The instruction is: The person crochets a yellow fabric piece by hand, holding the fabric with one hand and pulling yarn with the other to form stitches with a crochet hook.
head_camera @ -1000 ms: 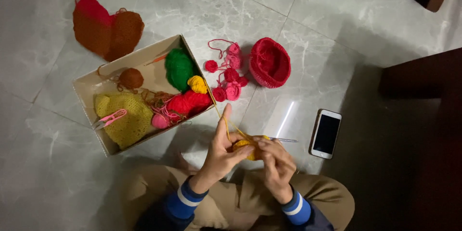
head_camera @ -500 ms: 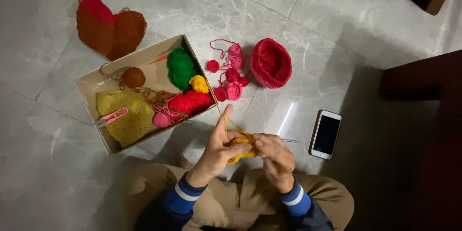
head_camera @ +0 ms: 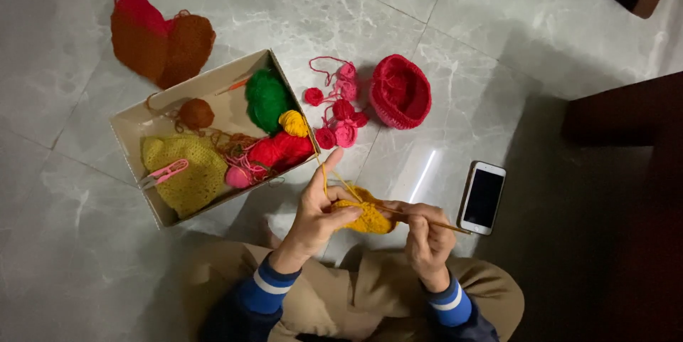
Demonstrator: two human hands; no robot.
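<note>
The left hand point(head_camera: 318, 215) pinches the yellow crochet piece point(head_camera: 364, 217) above the lap, index finger raised to tension the yarn strand point(head_camera: 329, 180). The right hand point(head_camera: 427, 232) grips the crochet hook point(head_camera: 435, 224). Keep tension even; insert the hook squarely.

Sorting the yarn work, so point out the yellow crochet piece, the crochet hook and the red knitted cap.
yellow crochet piece point(head_camera: 368, 218), head view, middle of its fabric
crochet hook point(head_camera: 440, 224), head view, bare shaft
red knitted cap point(head_camera: 400, 91), head view, hollow inside
</note>
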